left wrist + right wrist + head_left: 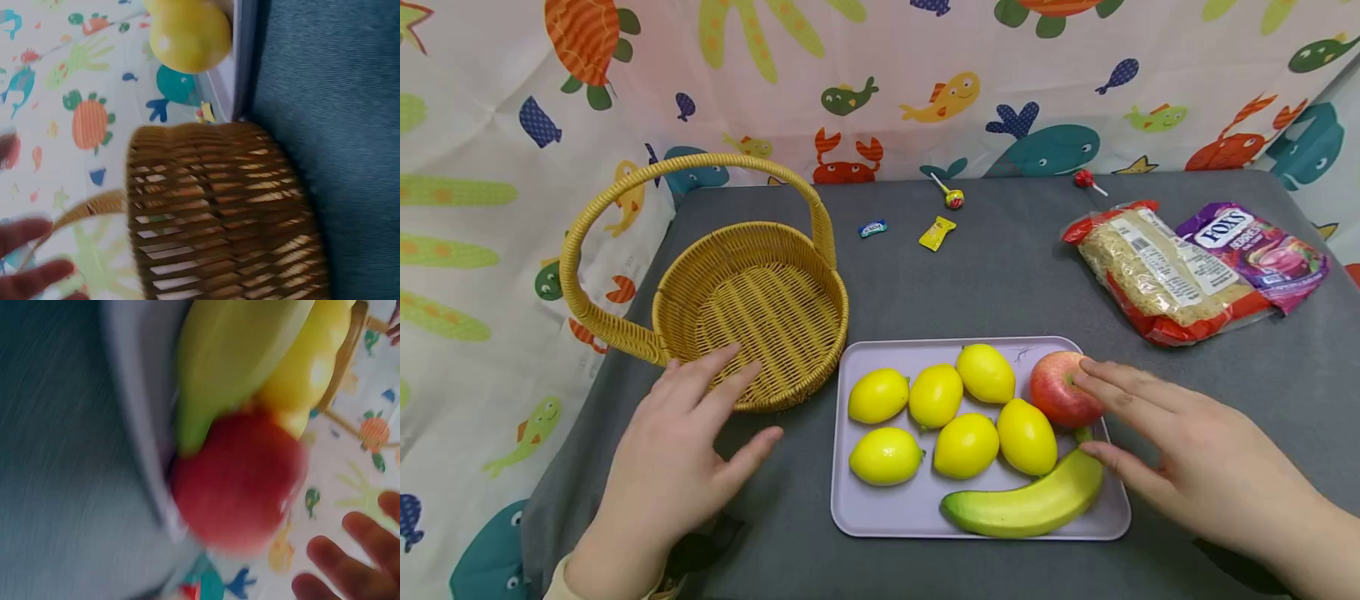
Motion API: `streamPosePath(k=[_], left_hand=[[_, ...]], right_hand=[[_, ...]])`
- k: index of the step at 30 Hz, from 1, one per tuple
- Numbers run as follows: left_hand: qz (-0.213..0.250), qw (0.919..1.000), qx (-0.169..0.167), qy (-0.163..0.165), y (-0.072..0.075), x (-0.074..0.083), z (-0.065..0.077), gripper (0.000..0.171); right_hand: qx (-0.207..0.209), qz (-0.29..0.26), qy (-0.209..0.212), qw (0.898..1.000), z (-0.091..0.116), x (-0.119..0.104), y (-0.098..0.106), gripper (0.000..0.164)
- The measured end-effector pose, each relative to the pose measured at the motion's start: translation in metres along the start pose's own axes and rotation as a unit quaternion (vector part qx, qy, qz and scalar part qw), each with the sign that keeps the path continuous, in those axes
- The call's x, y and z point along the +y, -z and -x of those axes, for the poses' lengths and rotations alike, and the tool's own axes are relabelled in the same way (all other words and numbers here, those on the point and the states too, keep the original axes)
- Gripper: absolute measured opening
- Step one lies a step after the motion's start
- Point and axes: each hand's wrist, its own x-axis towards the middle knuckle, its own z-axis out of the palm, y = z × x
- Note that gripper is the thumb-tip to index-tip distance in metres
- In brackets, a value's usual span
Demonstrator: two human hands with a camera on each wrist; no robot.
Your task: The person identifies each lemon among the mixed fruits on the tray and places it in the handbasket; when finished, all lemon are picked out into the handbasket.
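Wicker basket (767,308) stands left on the grey table (790,500), handle (700,160) arched up; best to work beside that handle, not against it, and keep the left hand (673,454) light near the rim so the basket doesn't slide or tip. Tray (910,517) sits just right of it, six lemons (886,457) packed close across its left and middle; lifting from above looks safer than sweeping, since they probably roll. Banana (1030,500) lies in the near right part, stem end by the apple (1060,392), which sits in the tray's far right part. For the apple, a good grip likely means fingers over the far side, thumb on the near side, hand lowered first, thumb clear of the banana stem; smooth and round, so a full wrap should beat a pinch. Hands: left has fingers spread, thumb out, overlapping the basket's near rim in the head view, holds nothing; contact with the rim can't be told. The right hand (1195,454) is at the tray's right end, fingers extended, thumb apart, curled round nothing; fingertips overlap the apple in the head view, but the blurred right wrist view shows a gap, so no grip, touch looks unlikely
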Motion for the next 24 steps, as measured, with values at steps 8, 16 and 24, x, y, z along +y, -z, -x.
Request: streamPosePath(k=[8,16,24], left_hand=[[0.052,0.953,0.192,0.228,-0.002,-0.033,0.014,0.035],[0.225,0.8672,0.355,0.267,0.012,-0.064,-0.014,0.053],[0.213,0.8972,0.332,0.199,0.054,-0.066,-0.052,0.032]], right_hand=[[-0.002,-0.06,-0.053,0.997,-0.019,-0.035,-0.016,0.044],[-0.073,-0.068,-0.085,0.991,-0.033,-0.044,-0.031,0.057],[-0.12,-0.105,-0.084,0.984,-0.04,-0.043,-0.041,0.065]])
